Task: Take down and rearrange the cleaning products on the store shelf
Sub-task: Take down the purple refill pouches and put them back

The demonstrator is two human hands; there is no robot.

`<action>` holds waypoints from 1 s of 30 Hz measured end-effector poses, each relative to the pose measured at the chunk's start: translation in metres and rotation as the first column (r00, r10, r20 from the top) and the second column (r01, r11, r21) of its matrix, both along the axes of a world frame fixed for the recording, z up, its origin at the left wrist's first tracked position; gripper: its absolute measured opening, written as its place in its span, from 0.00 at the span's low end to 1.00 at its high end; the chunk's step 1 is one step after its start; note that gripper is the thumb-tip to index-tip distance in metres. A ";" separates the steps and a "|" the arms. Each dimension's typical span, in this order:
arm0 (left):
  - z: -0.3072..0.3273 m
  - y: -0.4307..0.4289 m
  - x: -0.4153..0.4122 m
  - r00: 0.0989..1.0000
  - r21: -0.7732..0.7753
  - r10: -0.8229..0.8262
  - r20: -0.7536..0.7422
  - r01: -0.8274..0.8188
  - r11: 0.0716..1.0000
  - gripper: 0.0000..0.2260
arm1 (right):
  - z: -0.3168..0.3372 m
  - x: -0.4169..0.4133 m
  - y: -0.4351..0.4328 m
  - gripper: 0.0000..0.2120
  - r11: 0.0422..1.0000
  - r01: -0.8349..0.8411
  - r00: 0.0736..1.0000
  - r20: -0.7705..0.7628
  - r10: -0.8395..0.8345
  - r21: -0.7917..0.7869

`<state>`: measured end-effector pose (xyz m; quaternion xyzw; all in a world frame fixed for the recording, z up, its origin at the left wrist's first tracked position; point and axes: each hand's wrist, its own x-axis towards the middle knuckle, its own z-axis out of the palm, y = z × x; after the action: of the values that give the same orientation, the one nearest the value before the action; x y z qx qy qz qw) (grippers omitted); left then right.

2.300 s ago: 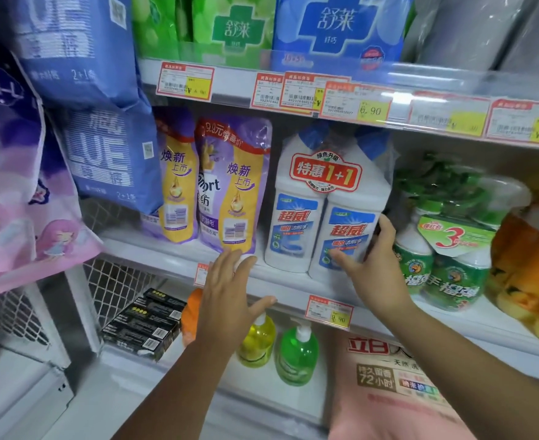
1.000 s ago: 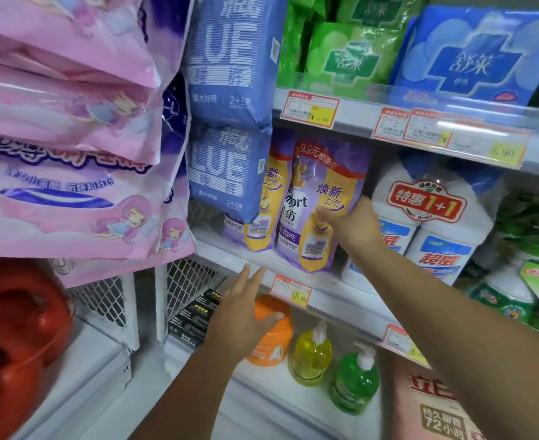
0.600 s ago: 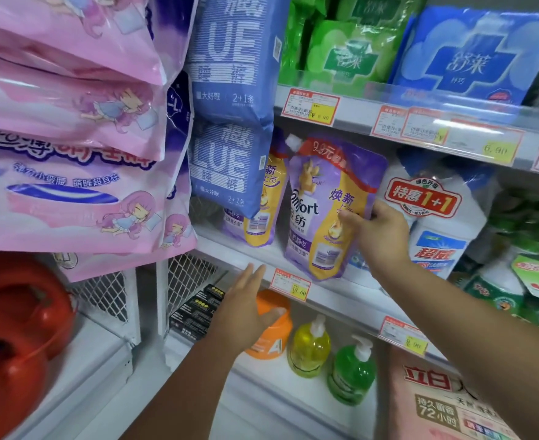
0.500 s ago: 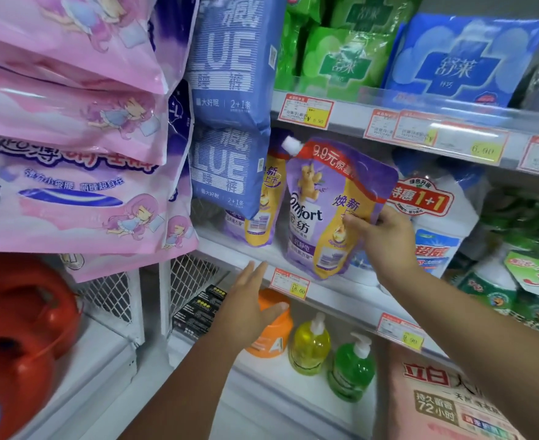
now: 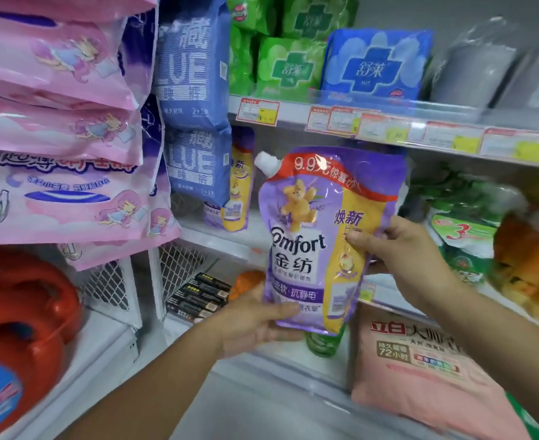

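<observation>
A purple and yellow Comfort softener pouch (image 5: 312,236) with a white spout hangs upright in the air in front of the middle shelf (image 5: 230,236). My right hand (image 5: 401,252) pinches its right edge, thumb on the front. My left hand (image 5: 255,322) grips its bottom left corner. A second pouch (image 5: 238,188) of the same kind still stands on the shelf behind, at the left.
Blue packs (image 5: 195,100) and pink packs (image 5: 62,122) hang at the left. Red jugs (image 5: 17,315) sit low left. Green-labelled bottles (image 5: 462,230) and orange packs (image 5: 531,265) stand on the shelf at right. A pink detergent bag (image 5: 420,373) and black boxes (image 5: 198,296) lie below.
My right hand has pulled the pouch off the shelf toward me. My left hand has risen from the lower shelf and taken hold of the pouch's bottom.
</observation>
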<state>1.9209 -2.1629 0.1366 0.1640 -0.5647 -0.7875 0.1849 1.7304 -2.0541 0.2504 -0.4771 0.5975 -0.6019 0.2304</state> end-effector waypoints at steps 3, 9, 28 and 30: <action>-0.021 0.034 -0.006 0.998 0.058 0.061 0.022 -0.062 0.996 0.23 | -0.016 -0.007 0.036 0.07 0.996 -0.011 1.000 0.002 0.011 0.084; -0.056 0.088 -0.022 0.987 0.138 0.141 0.078 -0.151 0.979 0.28 | -0.029 -0.028 0.094 0.08 0.997 0.072 0.991 0.110 -0.070 -0.012; -0.103 0.108 -0.042 0.949 0.047 -0.076 0.306 0.065 0.997 0.37 | -0.057 -0.106 0.151 0.02 0.981 0.047 0.995 0.077 -0.062 0.188; -0.104 0.111 -0.043 0.952 -0.036 -0.008 0.305 0.020 0.999 0.40 | -0.056 -0.105 0.155 0.04 0.982 0.003 0.994 0.102 -0.023 0.187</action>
<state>1.8783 -2.0518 0.0331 0.2760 -0.6027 -0.7429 0.0933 1.6249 -1.8993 0.1941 -0.4175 0.6415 -0.5688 0.3010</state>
